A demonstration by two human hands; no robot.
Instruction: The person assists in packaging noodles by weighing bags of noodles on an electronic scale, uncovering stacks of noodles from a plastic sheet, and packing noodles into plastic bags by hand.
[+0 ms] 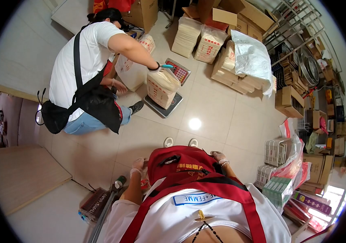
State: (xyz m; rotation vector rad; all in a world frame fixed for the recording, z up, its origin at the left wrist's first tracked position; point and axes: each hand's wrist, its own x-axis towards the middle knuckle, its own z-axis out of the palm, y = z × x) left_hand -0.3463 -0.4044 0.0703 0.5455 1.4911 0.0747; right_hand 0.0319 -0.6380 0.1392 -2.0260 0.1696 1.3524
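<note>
My left hand [139,164], in a thin clear glove, is at the left edge of the red apron [181,156] I wear, its fingers curled in. On the other side my right hand [220,157], also gloved, has its fingers closed at the apron's right edge. The apron spreads out between both hands, with yellow lettering and a dark object on its front. Ahead, a crouching person [85,69] has one hand on a plastic-wrapped stack [161,91] with red print. That stack stands on a floor scale [169,106] with a red keypad display [177,73].
Wrapped stacks [209,44] stand at the back, beside a pile under a silvery sheet [252,56]. Cardboard boxes [289,101], white baskets [277,152] and a metal rack [292,24] line the right side. A wooden board [27,174] lies at left.
</note>
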